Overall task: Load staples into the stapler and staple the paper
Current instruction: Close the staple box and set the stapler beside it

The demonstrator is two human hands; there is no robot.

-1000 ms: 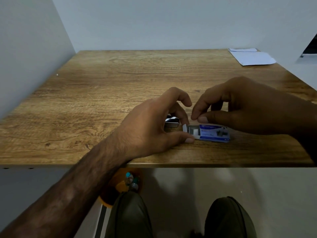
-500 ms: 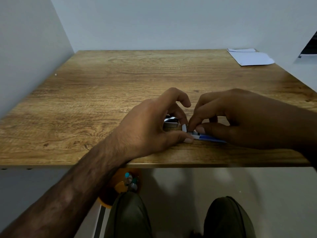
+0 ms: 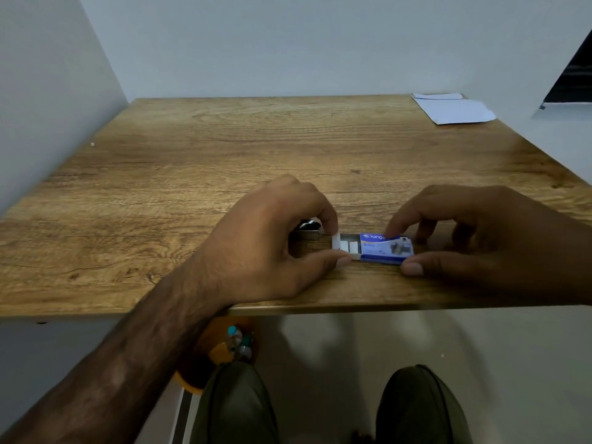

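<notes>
Left hand [image 3: 266, 248] pinches the white inner tray [image 3: 344, 246] at its open end, thumb and index. Right hand [image 3: 480, 238] grips the blue cardboard staple box [image 3: 384, 248] by its sleeve, thumb on near edge, fingers on far edge. Tray sticks partway out toward the left hand. Silver metal stapler [image 3: 309, 230] sits just behind the left fingers, mostly hidden. White paper sheets [image 3: 458, 112] lie well beyond the right hand, at the far corner of the brown wood-grain table [image 3: 224, 155].

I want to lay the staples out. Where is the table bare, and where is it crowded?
Bare: the wood left of the left hand, and the whole middle and far side of the table up to the paper in the far right corner. Crowded: the near edge, where left hand, right hand, staple box and stapler cluster.
</notes>
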